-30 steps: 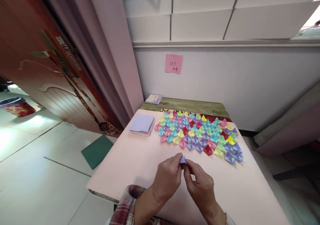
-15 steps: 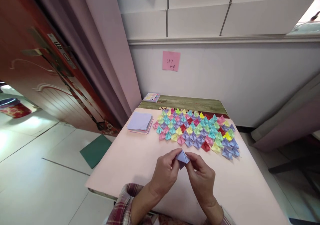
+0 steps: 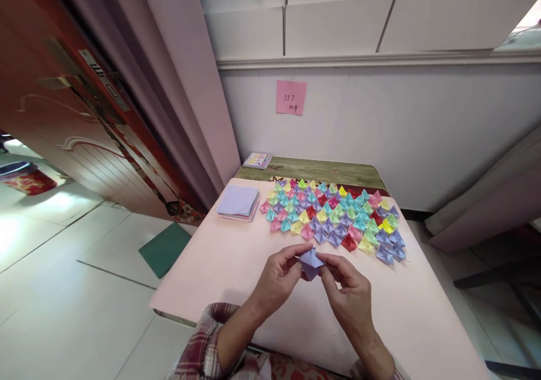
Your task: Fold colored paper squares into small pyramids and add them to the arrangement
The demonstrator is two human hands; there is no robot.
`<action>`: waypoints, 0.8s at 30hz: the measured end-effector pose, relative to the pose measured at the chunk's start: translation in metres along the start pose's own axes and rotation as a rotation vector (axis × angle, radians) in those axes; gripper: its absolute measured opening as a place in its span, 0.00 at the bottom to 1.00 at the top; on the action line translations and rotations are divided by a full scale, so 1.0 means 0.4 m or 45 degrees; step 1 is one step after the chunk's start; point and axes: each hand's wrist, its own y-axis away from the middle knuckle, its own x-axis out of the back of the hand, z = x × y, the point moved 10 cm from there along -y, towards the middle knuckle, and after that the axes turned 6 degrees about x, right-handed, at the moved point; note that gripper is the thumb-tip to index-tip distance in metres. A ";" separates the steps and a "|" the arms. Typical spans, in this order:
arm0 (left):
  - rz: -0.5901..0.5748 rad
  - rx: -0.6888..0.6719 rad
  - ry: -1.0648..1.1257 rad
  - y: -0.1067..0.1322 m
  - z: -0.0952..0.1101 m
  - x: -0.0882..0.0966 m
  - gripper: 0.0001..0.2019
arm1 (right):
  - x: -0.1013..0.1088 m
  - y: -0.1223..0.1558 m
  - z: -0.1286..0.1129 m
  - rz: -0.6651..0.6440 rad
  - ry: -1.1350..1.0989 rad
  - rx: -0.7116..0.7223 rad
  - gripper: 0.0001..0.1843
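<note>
Between my two hands is a small folded lavender origami piece (image 3: 311, 264), held above the near half of the table. The fingers and thumb of my left hand (image 3: 276, 278) pinch its left side. On its right side, the thumb and fingertips of my right hand (image 3: 347, 287) grip it. Just beyond my hands, many finished origami pieces (image 3: 323, 213) in purple, pink, yellow, green, teal and red lie in close rows. A stack of square origami paper (image 3: 239, 202), lavender on top, lies at the left.
The table (image 3: 203, 273) has a pale pink cover. A packet of paper (image 3: 257, 160) lies at its back left corner. The wall behind bears a pink note (image 3: 291, 97). On the floor to the left is a dark green square (image 3: 164, 249), near a red door (image 3: 54, 120).
The folded lavender piece has opened out wider and tilted, showing more of its upper folds. Both hands have shifted slightly, the right one a little to the right.
</note>
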 end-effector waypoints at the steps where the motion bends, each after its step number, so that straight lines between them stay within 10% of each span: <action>1: 0.015 0.008 0.020 -0.001 -0.003 0.000 0.19 | 0.000 0.000 -0.009 0.008 0.035 0.023 0.10; 12: 0.222 -0.221 -0.473 0.009 0.022 0.014 0.19 | -0.042 0.071 -0.138 -0.020 0.654 0.712 0.19; 24: 0.259 -0.455 -0.599 0.052 0.080 -0.006 0.18 | -0.036 0.093 -0.173 -0.012 0.694 0.871 0.27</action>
